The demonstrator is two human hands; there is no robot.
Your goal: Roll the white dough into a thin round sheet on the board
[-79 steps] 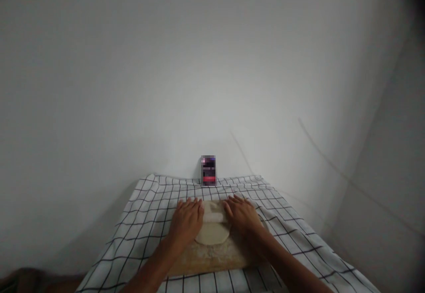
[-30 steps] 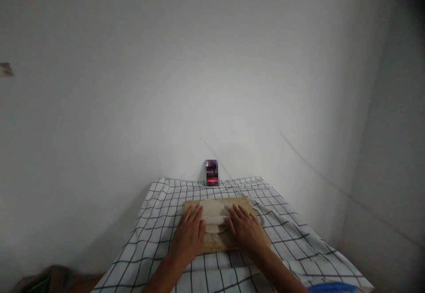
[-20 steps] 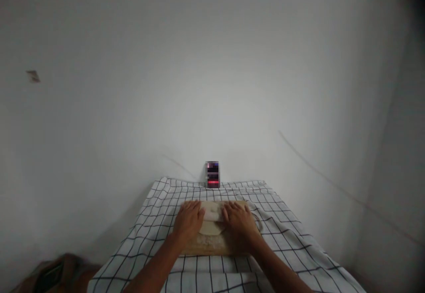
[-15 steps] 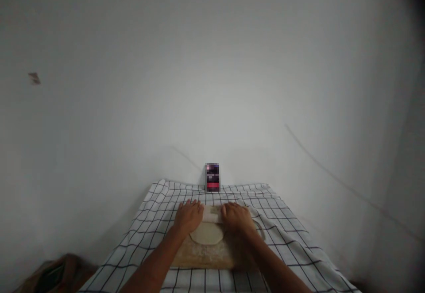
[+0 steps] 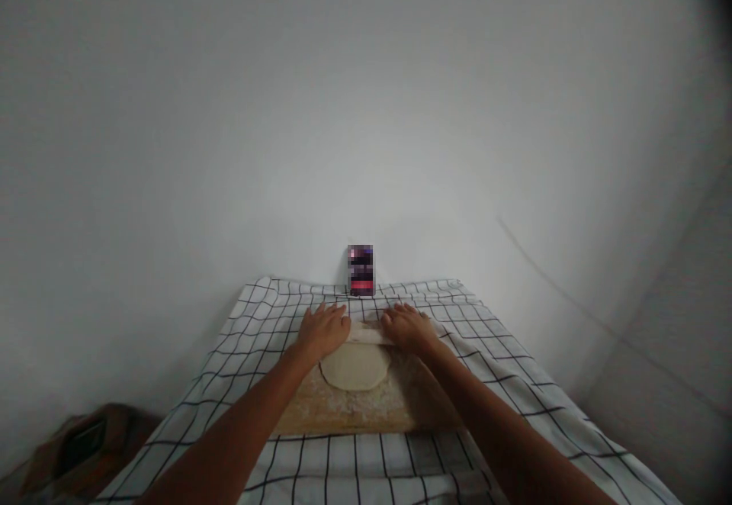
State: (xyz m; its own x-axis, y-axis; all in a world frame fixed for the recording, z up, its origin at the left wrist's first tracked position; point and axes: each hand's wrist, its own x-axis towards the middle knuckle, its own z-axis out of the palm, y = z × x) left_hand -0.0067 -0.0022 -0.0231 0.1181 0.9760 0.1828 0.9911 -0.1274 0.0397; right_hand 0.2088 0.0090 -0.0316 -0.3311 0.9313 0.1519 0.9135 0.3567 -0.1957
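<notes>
A pale rolling pin (image 5: 370, 334) lies across the far part of a floured wooden board (image 5: 325, 416). My left hand (image 5: 323, 331) is closed over the pin's left part, fingers reaching forward over it. On its right part my right hand (image 5: 408, 326) presses in the same way. Just on the near side of the pin, a flat round sheet of dough (image 5: 354, 368) lies on the board. The pin's ends are hidden under my hands, and the far edge of the dough is covered by the pin.
A white cloth with black checks (image 5: 337, 462) covers the table under the board. At the table's far edge a phone (image 5: 360, 270) with a blurred screen leans against the white wall (image 5: 366, 108). A brown box-like thing (image 5: 94, 444) sits low at the left.
Both hands have pushed the rolling pin forward to the far part of the board, and more dough shows. My view has tilted down, so the table appears higher.
</notes>
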